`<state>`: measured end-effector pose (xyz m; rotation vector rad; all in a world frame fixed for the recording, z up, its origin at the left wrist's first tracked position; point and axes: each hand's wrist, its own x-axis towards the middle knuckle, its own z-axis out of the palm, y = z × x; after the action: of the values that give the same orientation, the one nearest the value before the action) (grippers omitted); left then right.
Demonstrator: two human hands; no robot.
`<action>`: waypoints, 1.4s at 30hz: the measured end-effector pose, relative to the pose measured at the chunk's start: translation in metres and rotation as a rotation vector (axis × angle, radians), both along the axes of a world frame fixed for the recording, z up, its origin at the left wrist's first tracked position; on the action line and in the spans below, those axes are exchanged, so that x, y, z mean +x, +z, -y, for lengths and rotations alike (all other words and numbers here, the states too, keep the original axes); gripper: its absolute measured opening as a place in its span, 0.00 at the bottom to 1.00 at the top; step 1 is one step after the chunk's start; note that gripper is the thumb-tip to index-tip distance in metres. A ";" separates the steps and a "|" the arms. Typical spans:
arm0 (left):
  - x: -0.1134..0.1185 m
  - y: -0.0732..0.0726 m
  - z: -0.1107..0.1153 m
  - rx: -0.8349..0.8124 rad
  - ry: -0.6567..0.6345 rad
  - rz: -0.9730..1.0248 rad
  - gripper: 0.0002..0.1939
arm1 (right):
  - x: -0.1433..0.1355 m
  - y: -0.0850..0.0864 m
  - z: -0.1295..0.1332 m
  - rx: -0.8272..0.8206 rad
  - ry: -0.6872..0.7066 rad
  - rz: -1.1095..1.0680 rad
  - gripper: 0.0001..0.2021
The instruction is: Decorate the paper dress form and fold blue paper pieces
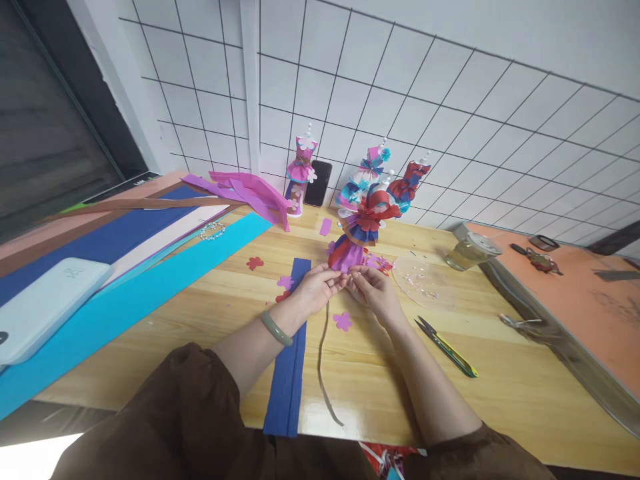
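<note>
While half-curled, left hand [320,288] and right hand [374,292] hold a purple skirt [349,257].

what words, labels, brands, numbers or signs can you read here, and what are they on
No text can be read with certainty.
White device: a faint logo, no legible letters.
Dark object behind the paper strips: small white marks, too blurred to read.
Orange surface: faint dark marks, not legible.
</note>
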<state>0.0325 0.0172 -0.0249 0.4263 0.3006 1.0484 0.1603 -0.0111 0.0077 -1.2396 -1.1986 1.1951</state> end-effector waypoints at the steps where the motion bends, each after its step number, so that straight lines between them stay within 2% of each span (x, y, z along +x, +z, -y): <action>1: 0.000 0.000 0.000 -0.003 0.003 -0.011 0.06 | 0.000 0.000 0.000 0.003 -0.021 0.012 0.15; 14: 0.001 -0.003 -0.001 0.006 0.020 -0.072 0.06 | -0.005 -0.017 -0.009 0.106 -0.060 0.176 0.15; 19: 0.000 -0.002 -0.001 -0.038 0.012 -0.037 0.06 | -0.005 -0.017 -0.009 0.092 -0.091 0.168 0.14; 27: -0.001 -0.005 -0.004 -0.054 0.061 -0.023 0.07 | -0.003 -0.008 -0.004 0.037 0.017 0.065 0.15; 30: -0.004 -0.001 -0.003 -0.101 0.087 -0.055 0.07 | 0.000 -0.004 -0.001 0.028 0.009 0.075 0.16; 37: -0.021 0.019 -0.005 -0.190 0.071 -0.230 0.04 | 0.003 -0.004 -0.001 0.057 -0.025 0.138 0.18; 42: -0.024 0.019 -0.008 -0.184 0.051 -0.254 0.05 | 0.002 -0.004 0.000 0.067 -0.019 0.144 0.18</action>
<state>0.0085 0.0256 -0.0058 0.3877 0.6321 1.0066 0.1619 -0.0109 0.0035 -1.3009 -1.3183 1.0576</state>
